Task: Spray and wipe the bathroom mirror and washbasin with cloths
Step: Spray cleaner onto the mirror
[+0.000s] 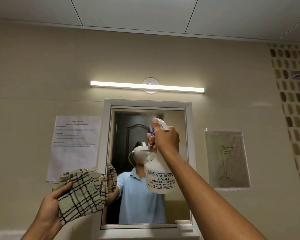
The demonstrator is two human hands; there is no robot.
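Right hand point(165, 139) raised high, fingers curled in a grip, left hand point(49, 207) lower, palm up, thumb pinching

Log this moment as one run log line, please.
step: spraying mirror | right hand: grips spray bottle, nozzle toward glass | left hand: holds checked cloth | wiping: not begun

I am holding up a white spray bottle point(158, 177) in my right hand point(164, 137), fingers curled round its trigger, aiming at the mirror point(128, 122). My left hand point(50, 203) is gripping a checked cloth point(83, 191) beside the mirror's white frame point(106, 135).
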